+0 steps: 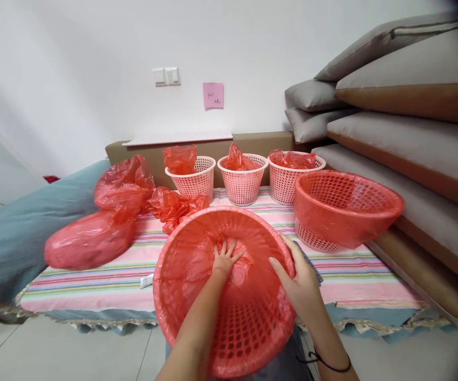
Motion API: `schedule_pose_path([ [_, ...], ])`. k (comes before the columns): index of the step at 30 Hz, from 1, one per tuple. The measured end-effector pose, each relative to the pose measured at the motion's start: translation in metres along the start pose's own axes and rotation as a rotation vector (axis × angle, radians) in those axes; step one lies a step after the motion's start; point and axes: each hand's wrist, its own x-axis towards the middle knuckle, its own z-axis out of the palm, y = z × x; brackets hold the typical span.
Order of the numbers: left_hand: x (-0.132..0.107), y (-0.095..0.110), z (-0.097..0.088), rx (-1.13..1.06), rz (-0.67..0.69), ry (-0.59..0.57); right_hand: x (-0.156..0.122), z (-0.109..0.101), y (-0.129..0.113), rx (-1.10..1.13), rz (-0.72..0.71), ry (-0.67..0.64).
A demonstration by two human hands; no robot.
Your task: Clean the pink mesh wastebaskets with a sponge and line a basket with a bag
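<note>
Basket (pixel 248 328) of perforated red plastic sits lower centre of the frame, tilted toward the camera and lined with a thin red bag (pixel 189 264). The left hand (pixel 225 256) lies flat inside, fingers spread, pressing the bag down. The right hand (pixel 298 283) clamps the right rim. It looks light and fairly stiff, the bag slippery and easily torn; the rim offers the surest hold.

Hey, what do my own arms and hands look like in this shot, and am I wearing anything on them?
No sleeves are in view on either arm; both are bare up to the picture's edge. The left hand and right hand have no gloves, and no rings show. The only thing worn is a thin black band, like a hair tie, looped loosely just above the right hand.
</note>
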Motion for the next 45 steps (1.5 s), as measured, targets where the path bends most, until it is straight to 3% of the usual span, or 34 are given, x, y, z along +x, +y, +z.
schedule_pose_path([
  [4,0.004,0.001,0.009,0.023,-0.045,-0.029,-0.006,0.001,0.035,0.343,0.316,-0.039],
  [8,0.006,-0.005,0.012,0.029,-0.084,-0.041,-0.021,0.019,0.062,0.606,0.552,-0.178],
  [12,0.01,-0.011,0.015,0.013,-0.066,-0.082,-0.03,0.038,0.054,0.703,0.56,-0.232],
  [17,0.014,-0.013,0.021,-0.002,-0.046,-0.104,-0.029,0.033,0.041,0.796,0.579,-0.269],
  [23,0.014,-0.015,0.023,-0.018,-0.03,-0.104,-0.03,0.04,0.057,0.935,0.714,-0.088],
  [27,0.015,-0.015,0.023,-0.019,-0.031,-0.108,-0.031,0.051,0.063,0.845,0.759,-0.098],
  [30,0.014,-0.013,0.021,-0.011,-0.034,-0.108,-0.028,0.041,0.048,0.619,0.659,0.083],
  [33,0.011,-0.009,0.017,0.001,-0.042,-0.107,-0.025,0.027,0.015,0.363,0.383,0.255],
  [36,0.009,-0.004,0.01,0.025,-0.059,-0.125,-0.024,0.027,-0.017,0.102,0.085,0.112],
  [39,0.014,-0.001,-0.004,0.054,-0.062,-0.184,-0.023,0.038,-0.028,-0.113,-0.122,0.036],
  [42,0.02,-0.006,-0.024,0.083,-0.013,-0.22,-0.018,0.045,-0.024,-0.184,-0.188,0.083],
  [45,0.017,-0.019,-0.039,0.113,0.073,-0.181,-0.013,0.043,-0.019,-0.201,-0.201,0.077],
])
